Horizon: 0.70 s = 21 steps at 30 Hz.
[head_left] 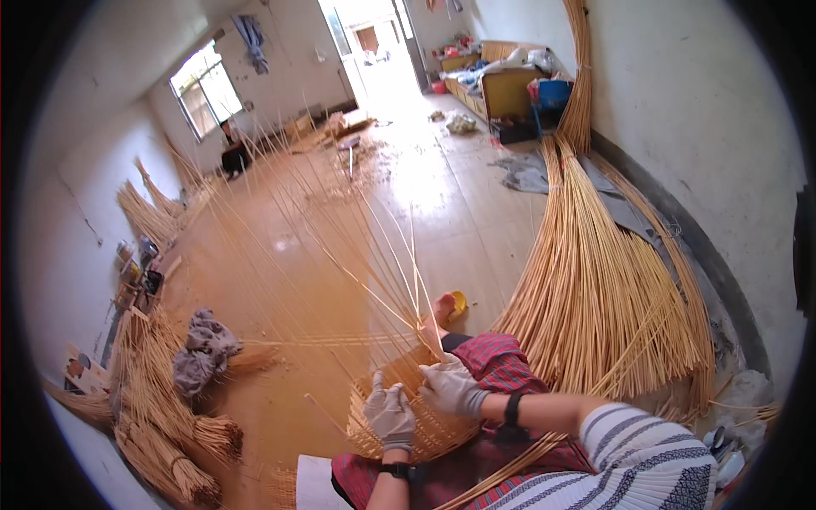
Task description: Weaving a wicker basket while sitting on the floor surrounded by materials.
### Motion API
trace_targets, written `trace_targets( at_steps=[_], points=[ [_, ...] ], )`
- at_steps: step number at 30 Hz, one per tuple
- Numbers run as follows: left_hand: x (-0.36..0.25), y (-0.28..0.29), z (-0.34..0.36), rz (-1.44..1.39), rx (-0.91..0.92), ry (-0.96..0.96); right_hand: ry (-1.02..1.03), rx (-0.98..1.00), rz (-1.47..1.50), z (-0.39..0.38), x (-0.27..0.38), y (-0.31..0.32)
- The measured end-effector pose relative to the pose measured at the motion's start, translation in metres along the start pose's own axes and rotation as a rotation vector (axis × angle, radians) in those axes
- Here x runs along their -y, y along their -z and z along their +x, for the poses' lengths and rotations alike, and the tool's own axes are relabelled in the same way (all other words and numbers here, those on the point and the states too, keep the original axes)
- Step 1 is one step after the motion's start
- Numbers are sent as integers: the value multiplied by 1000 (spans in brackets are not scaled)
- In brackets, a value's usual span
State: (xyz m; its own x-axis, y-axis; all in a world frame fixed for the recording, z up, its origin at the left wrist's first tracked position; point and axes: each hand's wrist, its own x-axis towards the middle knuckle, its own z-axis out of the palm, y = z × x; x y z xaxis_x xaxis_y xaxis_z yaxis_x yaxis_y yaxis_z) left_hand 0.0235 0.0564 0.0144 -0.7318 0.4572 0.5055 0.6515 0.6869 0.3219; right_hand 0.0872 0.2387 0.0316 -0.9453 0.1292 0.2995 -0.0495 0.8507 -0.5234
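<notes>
A partly woven wicker basket [365, 425] rests in my lap, and long pale rods rise from its rim and fan out toward the far left. My left hand [389, 412], in a light grey glove, is at the near side of the basket. Its fingers are curled and one digit points up; what they hold is hidden. My right hand [450, 387], gloved the same way, is closed on the basket's rim at the right, beside the bases of several upright rods [415, 280]. A small bunch of loose rods [510, 466] lies across my lap on the red checked cloth [497, 361].
A large bundle of wicker rods [595, 289] spreads on the floor at right. More bundles [157, 399] lie along the left wall, near a grey cloth [204, 348]. Scraps litter the far floor. A person [234, 153] sits beneath the window; a cluttered bench [501, 85] stands beside the doorway.
</notes>
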Motion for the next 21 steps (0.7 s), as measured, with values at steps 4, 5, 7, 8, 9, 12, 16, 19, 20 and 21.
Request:
trace_targets(
  at_steps=[4, 5, 7, 8, 9, 12, 16, 19, 20, 21],
  points=[
    [-56, 80, -14, -259, 22, 141, 488, -148, -347, 57, -40, 94],
    [-60, 82, -26, -461, 90, 97, 408, -278, -475, 87, -67, 125],
    [-76, 69, -59, -900, 415, 152, 180, -509, -761, 134, -127, 213],
    [-83, 67, -79, -1085, 654, 299, 80, -559, -799, 159, -131, 248],
    [-92, 78, -90, -991, 882, 295, 9, -586, -806, 174, -127, 276],
    [-80, 66, -138, -872, 1171, -43, -122, -631, -790, 206, -106, 337],
    [-51, 69, -154, -880, 1042, 217, -143, -663, -756, 220, -81, 352],
    [-23, 52, -171, -798, 994, 377, -53, -695, -740, 222, -73, 352],
    [-19, 43, -173, -772, 1006, 412, -8, -695, -756, 218, -78, 354],
    [-21, 30, -171, -824, 1033, 376, 39, -691, -779, 209, -85, 353]
  ],
)
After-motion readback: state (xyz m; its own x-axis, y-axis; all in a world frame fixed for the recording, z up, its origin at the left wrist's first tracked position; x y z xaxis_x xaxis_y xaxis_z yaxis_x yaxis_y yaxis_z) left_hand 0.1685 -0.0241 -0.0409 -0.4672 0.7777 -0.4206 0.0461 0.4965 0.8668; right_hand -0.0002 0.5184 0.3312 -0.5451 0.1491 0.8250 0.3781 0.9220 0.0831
